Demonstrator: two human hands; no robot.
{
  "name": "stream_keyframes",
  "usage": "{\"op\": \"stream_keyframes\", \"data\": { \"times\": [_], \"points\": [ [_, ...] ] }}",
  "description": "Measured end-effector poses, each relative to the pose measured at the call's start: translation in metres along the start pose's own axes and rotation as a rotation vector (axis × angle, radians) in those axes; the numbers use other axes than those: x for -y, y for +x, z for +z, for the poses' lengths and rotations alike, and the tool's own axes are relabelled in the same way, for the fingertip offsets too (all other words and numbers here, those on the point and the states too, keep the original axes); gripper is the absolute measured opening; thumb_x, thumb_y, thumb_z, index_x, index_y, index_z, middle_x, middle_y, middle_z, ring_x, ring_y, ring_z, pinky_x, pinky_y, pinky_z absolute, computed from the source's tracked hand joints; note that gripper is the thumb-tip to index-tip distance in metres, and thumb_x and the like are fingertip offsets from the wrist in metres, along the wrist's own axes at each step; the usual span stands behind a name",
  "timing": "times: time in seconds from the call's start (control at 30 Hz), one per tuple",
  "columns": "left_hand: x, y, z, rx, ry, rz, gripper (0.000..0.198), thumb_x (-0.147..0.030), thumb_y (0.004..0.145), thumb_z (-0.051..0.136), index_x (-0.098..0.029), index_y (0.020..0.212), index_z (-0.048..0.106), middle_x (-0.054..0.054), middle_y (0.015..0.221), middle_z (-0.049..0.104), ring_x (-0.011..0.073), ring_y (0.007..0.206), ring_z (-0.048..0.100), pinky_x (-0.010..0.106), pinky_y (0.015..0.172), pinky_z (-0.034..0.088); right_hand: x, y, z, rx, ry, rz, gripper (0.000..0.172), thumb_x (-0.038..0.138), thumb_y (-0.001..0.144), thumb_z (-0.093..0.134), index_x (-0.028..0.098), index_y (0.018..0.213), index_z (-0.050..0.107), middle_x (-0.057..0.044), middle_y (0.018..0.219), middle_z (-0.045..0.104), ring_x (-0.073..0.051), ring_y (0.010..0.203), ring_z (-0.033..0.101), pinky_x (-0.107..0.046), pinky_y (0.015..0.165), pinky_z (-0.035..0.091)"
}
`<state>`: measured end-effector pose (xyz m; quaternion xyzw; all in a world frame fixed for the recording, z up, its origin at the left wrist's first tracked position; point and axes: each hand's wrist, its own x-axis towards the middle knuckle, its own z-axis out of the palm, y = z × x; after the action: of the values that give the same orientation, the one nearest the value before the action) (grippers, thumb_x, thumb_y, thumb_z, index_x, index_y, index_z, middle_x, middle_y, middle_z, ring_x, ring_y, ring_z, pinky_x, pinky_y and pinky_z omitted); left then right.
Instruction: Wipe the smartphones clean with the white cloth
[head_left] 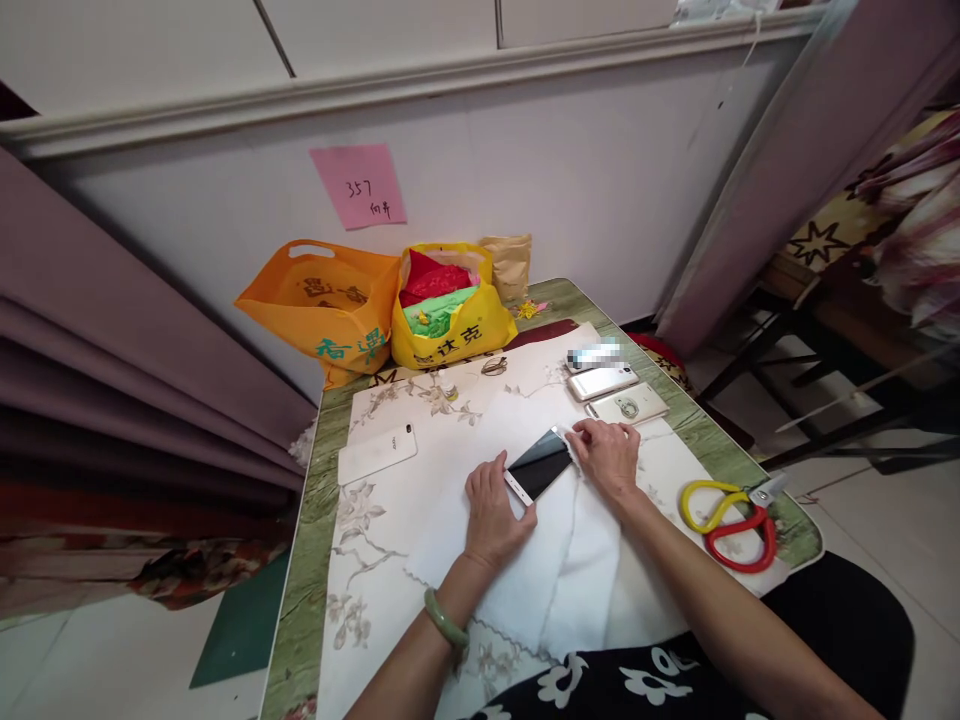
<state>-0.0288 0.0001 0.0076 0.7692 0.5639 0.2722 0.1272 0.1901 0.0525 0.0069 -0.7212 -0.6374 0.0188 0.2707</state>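
Observation:
A smartphone with a dark screen and a white frame lies face up on a white cloth. My left hand grips its lower left end, fingers on one side and thumb on the other. At the opposite end, my right hand is closed with its fingertips on the phone's upper right edge; the cloth bunches beside them. The undersides of the right fingers are partly hidden. Right of this lie a pale phone with a ring holder and another light phone.
A white phone lies face down at left. Red-and-yellow scissors rest near the right edge. Behind stand an orange bag, a yellow bag with colourful packets and a brown paper pouch. A blurred item lies beyond the phones.

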Motion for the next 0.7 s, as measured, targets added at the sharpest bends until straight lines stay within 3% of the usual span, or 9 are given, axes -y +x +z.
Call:
{"op": "stream_keyframes", "data": {
  "times": [0.2,0.33,0.53,0.7],
  "points": [
    [-0.003,0.003,0.000,0.004,0.047,0.007,0.083,-0.027,0.068,0.065,-0.013,0.142,0.032,0.014,0.122,0.051,0.0329,0.117,0.044,0.052,0.108,0.030,0.016,0.016,0.006,0.027,-0.052,-0.088,0.024,0.037,0.093,0.053,0.023,0.080,0.068,-0.002,0.073,0.068,-0.020,0.079,0.056,-0.041,0.094,0.019],
    [-0.005,0.003,-0.001,-0.021,0.066,-0.006,0.085,-0.028,0.068,0.065,-0.012,0.143,0.030,0.015,0.123,0.051,0.0326,0.116,0.045,0.052,0.107,0.031,0.009,0.007,-0.004,0.039,-0.061,-0.090,0.027,0.038,0.093,0.052,0.023,0.077,0.067,-0.003,0.075,0.068,-0.021,0.081,0.056,-0.040,0.093,0.020],
    [-0.004,0.004,-0.001,-0.006,0.075,0.006,0.085,-0.029,0.069,0.065,-0.013,0.144,0.028,0.015,0.124,0.051,0.0325,0.118,0.044,0.052,0.107,0.031,-0.015,-0.023,-0.027,0.083,-0.008,0.002,0.031,0.044,0.093,0.051,0.024,0.075,0.066,-0.002,0.075,0.068,-0.021,0.081,0.056,-0.039,0.088,0.022],
    [-0.003,0.004,-0.001,0.017,0.064,0.006,0.087,-0.029,0.070,0.066,-0.014,0.146,0.026,0.015,0.124,0.049,0.0338,0.118,0.044,0.053,0.106,0.031,-0.003,-0.006,-0.021,0.076,0.047,0.042,0.030,0.045,0.091,0.053,0.024,0.076,0.068,-0.001,0.075,0.069,-0.020,0.081,0.057,-0.037,0.086,0.022]
  ]
}}
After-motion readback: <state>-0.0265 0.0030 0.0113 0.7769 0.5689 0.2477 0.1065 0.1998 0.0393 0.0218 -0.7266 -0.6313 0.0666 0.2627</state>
